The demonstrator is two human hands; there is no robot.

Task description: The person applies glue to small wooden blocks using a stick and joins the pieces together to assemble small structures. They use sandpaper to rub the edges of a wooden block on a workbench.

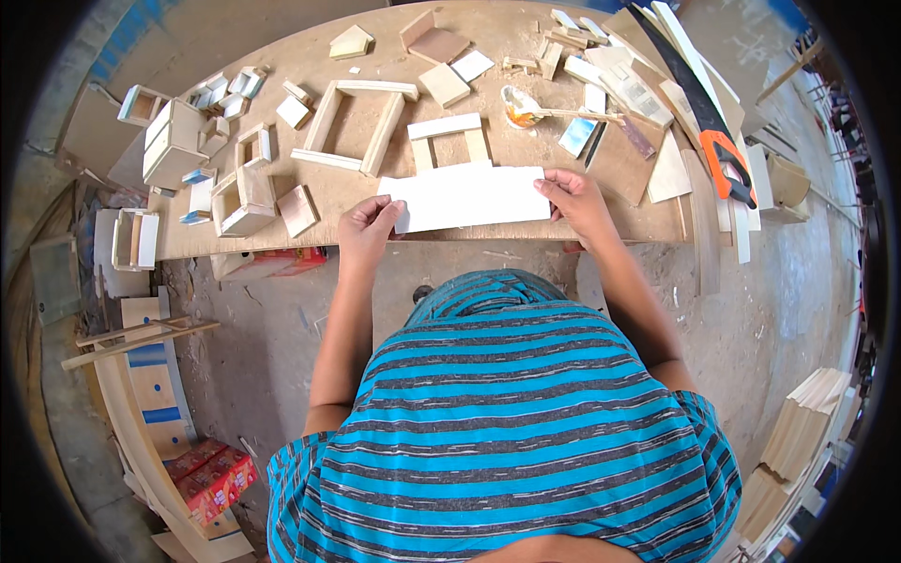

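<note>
A white rectangular board (467,197) lies flat at the near edge of the wooden workbench (375,38). My left hand (368,228) grips its left end. My right hand (572,199) holds its right end with the fingers curled over the edge. Just behind the board sits a small white-topped wooden frame (449,139). A larger open wooden frame (352,127) lies to its left.
Small wooden boxes (242,199) and offcuts crowd the bench's left side. A glue bowl with a stick (522,110) stands behind the board. An orange-handled handsaw (713,122) lies among planks at right. Stacked boards (807,422) and red cartons (211,474) rest on the floor.
</note>
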